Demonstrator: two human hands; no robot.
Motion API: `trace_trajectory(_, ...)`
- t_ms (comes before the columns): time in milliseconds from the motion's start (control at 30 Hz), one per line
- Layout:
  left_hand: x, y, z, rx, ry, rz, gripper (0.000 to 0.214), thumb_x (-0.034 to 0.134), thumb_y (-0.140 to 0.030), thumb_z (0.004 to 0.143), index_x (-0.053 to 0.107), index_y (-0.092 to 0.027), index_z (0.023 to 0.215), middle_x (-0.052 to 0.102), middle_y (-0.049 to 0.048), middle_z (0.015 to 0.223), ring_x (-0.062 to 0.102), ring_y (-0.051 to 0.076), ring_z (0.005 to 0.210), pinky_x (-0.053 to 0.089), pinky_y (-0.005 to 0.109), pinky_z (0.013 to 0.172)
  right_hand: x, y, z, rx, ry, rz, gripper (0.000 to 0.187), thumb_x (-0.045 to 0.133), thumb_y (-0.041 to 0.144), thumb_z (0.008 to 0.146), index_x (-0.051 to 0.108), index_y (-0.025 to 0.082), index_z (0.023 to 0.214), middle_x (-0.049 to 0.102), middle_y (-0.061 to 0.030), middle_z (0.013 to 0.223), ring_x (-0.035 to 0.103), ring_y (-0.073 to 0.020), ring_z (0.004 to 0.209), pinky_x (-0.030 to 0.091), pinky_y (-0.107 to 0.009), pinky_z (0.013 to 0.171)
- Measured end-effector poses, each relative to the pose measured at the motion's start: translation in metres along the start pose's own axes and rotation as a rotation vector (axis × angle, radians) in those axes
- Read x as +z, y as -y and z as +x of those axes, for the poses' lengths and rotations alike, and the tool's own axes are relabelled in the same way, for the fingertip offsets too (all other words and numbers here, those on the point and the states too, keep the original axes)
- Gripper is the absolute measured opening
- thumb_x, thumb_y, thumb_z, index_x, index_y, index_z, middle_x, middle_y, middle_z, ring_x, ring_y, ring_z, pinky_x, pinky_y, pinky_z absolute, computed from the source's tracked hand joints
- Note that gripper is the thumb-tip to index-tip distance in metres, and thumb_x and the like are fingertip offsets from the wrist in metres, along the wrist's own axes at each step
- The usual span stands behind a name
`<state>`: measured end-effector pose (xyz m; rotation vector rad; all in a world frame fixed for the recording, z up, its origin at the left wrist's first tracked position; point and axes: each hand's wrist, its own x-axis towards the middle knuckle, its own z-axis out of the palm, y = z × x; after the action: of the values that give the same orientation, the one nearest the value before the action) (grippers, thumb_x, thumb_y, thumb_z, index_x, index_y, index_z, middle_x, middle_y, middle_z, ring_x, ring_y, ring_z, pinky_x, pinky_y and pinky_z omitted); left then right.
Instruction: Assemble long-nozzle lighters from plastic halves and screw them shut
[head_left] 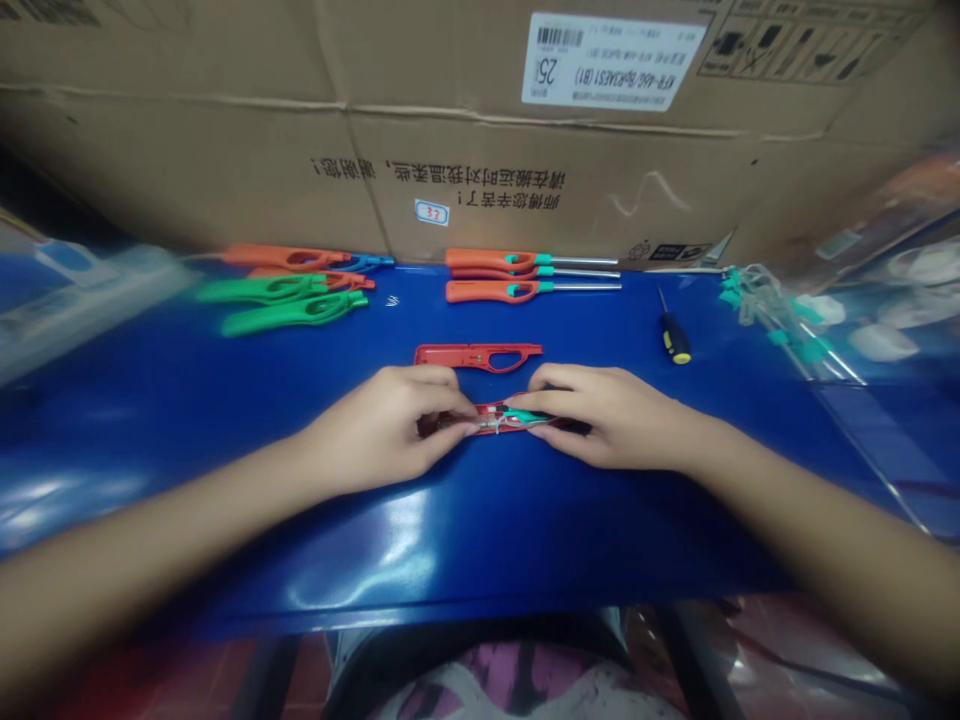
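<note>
Between my hands lies a red lighter half-shell with small parts set inside it. A teal-green trigger piece, a clear part and thin wire show in the gap between my fingers. My left hand is closed on the shell's left end, thumb and fingertips pressed on it. The right end is gripped by my right hand, with fingers beside the green piece. My fingers hide both ends of the shell. Just beyond my hands rests the other red half-shell, its hollow inside facing up.
Several orange and green lighter shells lie at the back left. Orange lighters with metal tubes sit at the back middle. A black-and-yellow screwdriver and teal-ended metal tubes are on the right. A cardboard box stands behind the blue table.
</note>
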<state>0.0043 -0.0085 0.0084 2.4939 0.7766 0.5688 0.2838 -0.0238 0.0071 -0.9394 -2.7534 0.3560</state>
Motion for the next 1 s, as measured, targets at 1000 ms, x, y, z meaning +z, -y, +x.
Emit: trace_trajectory(1000,-0.013,0.002,0.001,-0.001,0.119,0.048,0.016,0.065,-0.024,0.094,0.080,-0.021,0.101,0.073,0.0051,0.088,0.069,0.016,0.075,0.054,0.026,0.070,-0.006,0.004,-0.002,-0.094,0.061,-0.045,0.050,0.059,0.034,0.098,0.054,0.026,0.147,0.056,-0.0157,0.130,0.056,-0.0282,0.114,0.052,-0.047,0.094)
